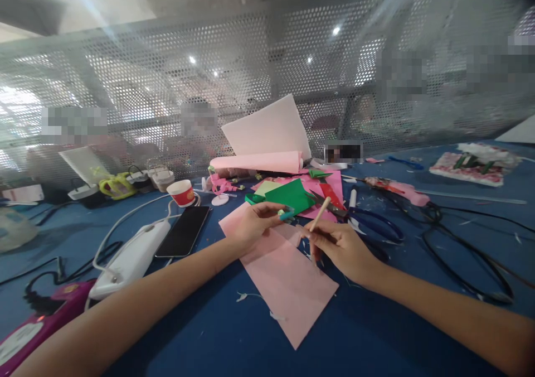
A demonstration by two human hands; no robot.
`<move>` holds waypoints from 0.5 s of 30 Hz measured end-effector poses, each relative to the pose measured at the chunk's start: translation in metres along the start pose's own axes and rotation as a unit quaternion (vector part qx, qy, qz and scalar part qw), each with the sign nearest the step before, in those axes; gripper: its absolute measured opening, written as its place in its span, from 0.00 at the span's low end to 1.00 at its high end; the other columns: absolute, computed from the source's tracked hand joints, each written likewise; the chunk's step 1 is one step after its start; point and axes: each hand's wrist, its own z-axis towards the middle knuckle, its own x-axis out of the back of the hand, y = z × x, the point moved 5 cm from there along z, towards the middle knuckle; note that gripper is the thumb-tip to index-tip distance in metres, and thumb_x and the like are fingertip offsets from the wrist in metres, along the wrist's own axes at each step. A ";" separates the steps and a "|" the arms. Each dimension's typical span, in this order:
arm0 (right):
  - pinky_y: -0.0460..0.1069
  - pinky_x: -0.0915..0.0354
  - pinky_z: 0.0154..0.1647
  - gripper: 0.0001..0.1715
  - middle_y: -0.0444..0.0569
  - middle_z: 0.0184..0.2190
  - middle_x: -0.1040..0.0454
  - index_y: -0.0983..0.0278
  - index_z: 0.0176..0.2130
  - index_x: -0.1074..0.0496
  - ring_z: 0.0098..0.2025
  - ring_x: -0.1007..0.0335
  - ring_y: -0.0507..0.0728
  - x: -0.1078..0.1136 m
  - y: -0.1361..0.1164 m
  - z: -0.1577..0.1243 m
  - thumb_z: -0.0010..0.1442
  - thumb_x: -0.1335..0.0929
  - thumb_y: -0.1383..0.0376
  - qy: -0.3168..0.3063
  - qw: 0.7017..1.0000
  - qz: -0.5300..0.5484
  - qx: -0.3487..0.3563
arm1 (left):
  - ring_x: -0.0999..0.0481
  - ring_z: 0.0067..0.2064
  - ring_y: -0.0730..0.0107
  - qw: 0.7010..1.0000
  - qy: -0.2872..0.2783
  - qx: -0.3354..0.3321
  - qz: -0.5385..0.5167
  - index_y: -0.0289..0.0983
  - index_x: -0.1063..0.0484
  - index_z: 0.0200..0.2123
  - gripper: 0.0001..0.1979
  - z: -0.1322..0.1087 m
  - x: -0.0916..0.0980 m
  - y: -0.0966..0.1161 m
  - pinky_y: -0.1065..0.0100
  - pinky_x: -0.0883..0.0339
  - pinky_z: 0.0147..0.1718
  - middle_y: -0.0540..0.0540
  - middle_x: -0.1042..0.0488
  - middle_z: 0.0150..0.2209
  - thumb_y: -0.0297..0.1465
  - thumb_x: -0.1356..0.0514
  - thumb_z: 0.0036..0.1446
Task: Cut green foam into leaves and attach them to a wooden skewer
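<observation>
A long pink paper sheet (292,288) lies slantwise on the blue table in front of me. My left hand (259,222) is over its upper part, the fingers pinched on a small teal piece (287,214). On the right, my right hand (334,246) holds a thin wooden stick (321,214), tilted, with its lower end near the sheet's right edge. A small pale pink piece of paper (290,233) lies between my two hands. Just beyond them are a green sheet (290,196) and scissors with dark blue handles (378,223).
A phone (184,232), a white power strip (134,257) and a red-and-white cup (181,193) are at the left. A glue gun (401,192) with black cables lies right. Behind stand a pink roll (259,162) and a perforated metal screen (251,76).
</observation>
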 end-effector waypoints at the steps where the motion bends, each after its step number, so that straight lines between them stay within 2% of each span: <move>1: 0.46 0.39 0.23 0.17 0.41 0.18 0.32 0.62 0.26 0.31 0.20 0.35 0.49 0.000 0.000 0.000 0.62 0.35 0.55 0.002 1.000 0.011 -0.004 | 0.34 0.22 0.80 1.000 0.001 0.001 -0.005 0.38 0.22 0.35 0.16 0.000 0.000 0.000 0.76 0.55 0.16 0.48 0.23 0.29 0.36 0.29 0.39; 3: 0.46 0.37 0.24 0.16 0.41 0.18 0.31 0.62 0.28 0.30 0.20 0.33 0.50 -0.001 0.000 0.001 0.60 0.33 0.54 0.008 0.998 0.051 -0.019 | 0.32 0.23 0.79 1.000 0.001 0.005 -0.016 0.38 0.22 0.34 0.16 -0.001 -0.001 0.000 0.76 0.53 0.16 0.48 0.23 0.29 0.35 0.29 0.39; 5: 0.48 0.34 0.28 0.16 0.44 0.21 0.27 0.62 0.30 0.29 0.23 0.30 0.52 -0.001 0.000 0.002 0.57 0.31 0.52 0.011 0.989 0.139 -0.052 | 0.31 0.24 0.78 1.000 0.000 0.012 -0.023 0.37 0.22 0.34 0.16 -0.001 -0.001 0.000 0.77 0.52 0.16 0.47 0.23 0.29 0.35 0.28 0.39; 8: 0.54 0.32 0.36 0.24 0.50 0.27 0.23 0.63 0.32 0.26 0.30 0.26 0.57 -0.002 -0.003 0.003 0.56 0.34 0.45 -0.005 0.943 0.306 -0.127 | 0.29 0.25 0.76 1.000 0.004 0.008 -0.025 0.37 0.22 0.34 0.17 0.000 0.000 -0.001 0.77 0.51 0.16 0.46 0.23 0.30 0.34 0.28 0.38; 9: 0.54 0.32 0.36 0.27 0.51 0.27 0.24 0.63 0.32 0.25 0.30 0.26 0.57 -0.001 -0.004 0.003 0.57 0.37 0.44 -0.006 0.928 0.340 -0.151 | 0.28 0.25 0.76 1.000 0.005 0.002 -0.026 0.37 0.22 0.34 0.17 0.001 0.000 -0.001 0.77 0.51 0.16 0.46 0.23 0.30 0.34 0.28 0.38; 11: 0.50 0.36 0.29 0.25 0.47 0.21 0.27 0.63 0.32 0.24 0.23 0.33 0.53 0.003 -0.009 0.004 0.61 0.40 0.49 0.007 0.911 0.373 -0.174 | 0.27 0.27 0.76 1.000 0.001 -0.012 -0.028 0.38 0.22 0.34 0.16 0.002 0.000 -0.003 0.77 0.50 0.16 0.46 0.23 0.31 0.35 0.28 0.38; 13: 0.48 0.43 0.23 0.21 0.42 0.14 0.36 0.61 0.31 0.24 0.15 0.48 0.49 0.007 -0.014 0.005 0.63 0.41 0.57 0.019 0.907 0.382 -0.174 | 0.27 0.28 0.75 0.999 -0.007 -0.018 -0.026 0.39 0.22 0.34 0.16 0.004 0.000 -0.005 0.77 0.48 0.17 0.47 0.23 0.32 0.35 0.29 0.39; 15: 0.47 0.48 0.20 0.19 0.39 0.11 0.45 0.59 0.29 0.26 0.14 0.59 0.49 0.009 -0.019 0.004 0.63 0.41 0.62 0.023 0.905 0.390 -0.171 | 0.26 0.29 0.74 1.000 -0.009 -0.014 -0.019 0.40 0.22 0.35 0.15 0.004 0.001 -0.007 0.77 0.48 0.17 0.47 0.23 0.32 0.35 0.29 0.40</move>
